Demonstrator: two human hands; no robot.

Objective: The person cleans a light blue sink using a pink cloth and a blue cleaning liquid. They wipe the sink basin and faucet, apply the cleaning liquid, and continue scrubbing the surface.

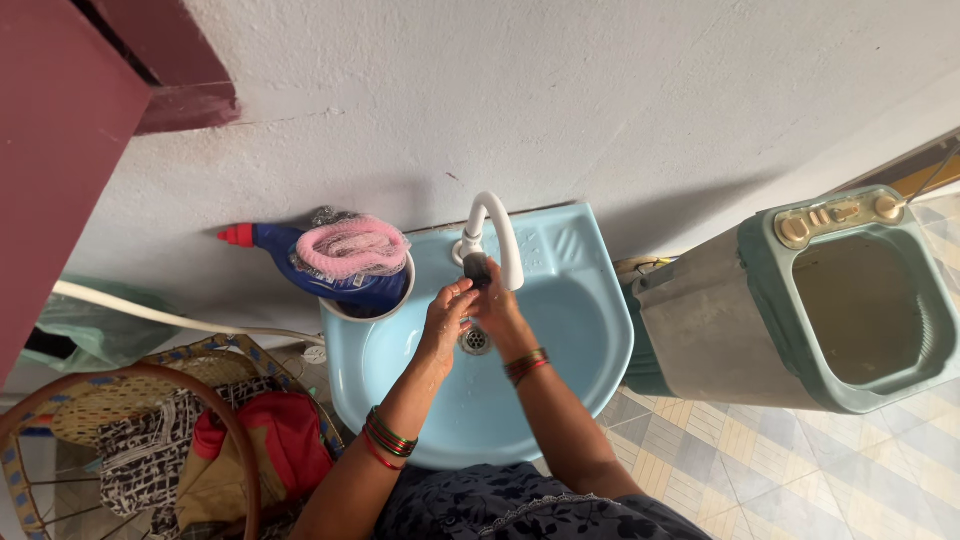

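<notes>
A small dark object (477,270), kind not discernible, is held at frame centre under the white tap (497,235), above the drain (475,341) of the blue basin (590,330). It is pinched by the left hand (447,305) and closed around by the right hand (497,305). If wet, it could be lost from the fingers into the basin. The bowl (345,305) with bottle (290,250) and pink net (353,246), upper left on the rim, could be knocked by an elbow.

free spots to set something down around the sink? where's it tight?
Free: the sink rim's flat right corner beside the white tap, and the front of the basin below the drain. Crowded: the left rim, filled by a bowl with a blue bottle and pink scrubber; under the spout, left hand and right hand are together.
</notes>
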